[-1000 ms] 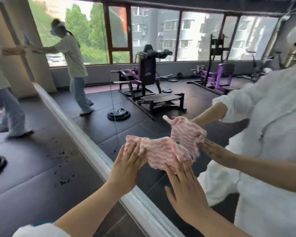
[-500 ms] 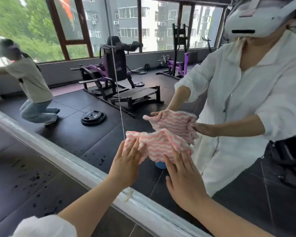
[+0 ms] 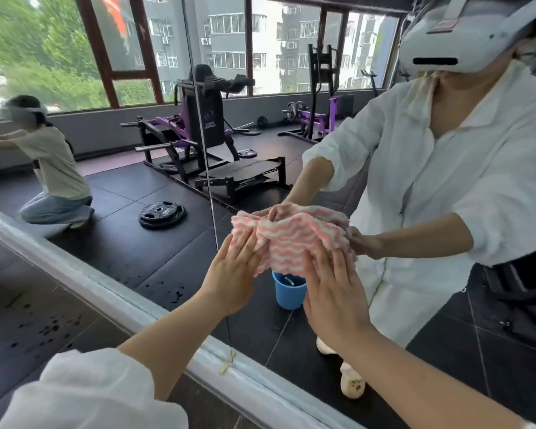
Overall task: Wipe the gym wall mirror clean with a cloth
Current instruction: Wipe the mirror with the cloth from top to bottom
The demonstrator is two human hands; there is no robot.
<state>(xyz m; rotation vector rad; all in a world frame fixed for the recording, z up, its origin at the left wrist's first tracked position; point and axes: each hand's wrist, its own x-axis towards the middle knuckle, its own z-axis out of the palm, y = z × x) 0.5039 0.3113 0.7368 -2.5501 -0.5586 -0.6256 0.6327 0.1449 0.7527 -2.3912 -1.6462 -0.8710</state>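
Pink-striped cloth flat on mirror, low, just right of the pane seam. Left hand + right hand: grip spread, palms pressing it. Mid-wipe; can't judge cleaned area, most prob still left.

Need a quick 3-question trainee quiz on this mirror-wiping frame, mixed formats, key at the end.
1. True or false: both hands press the cloth against the mirror with straight fingers.
2. Which colour is the bucket seen reflected just below the cloth? A) red B) blue C) green
3. Fill in: the cloth has wavy stripes of white and ____.

Key:
1. True. The left hand and the right hand lie flat on its lower edge.
2. B.
3. Pink.
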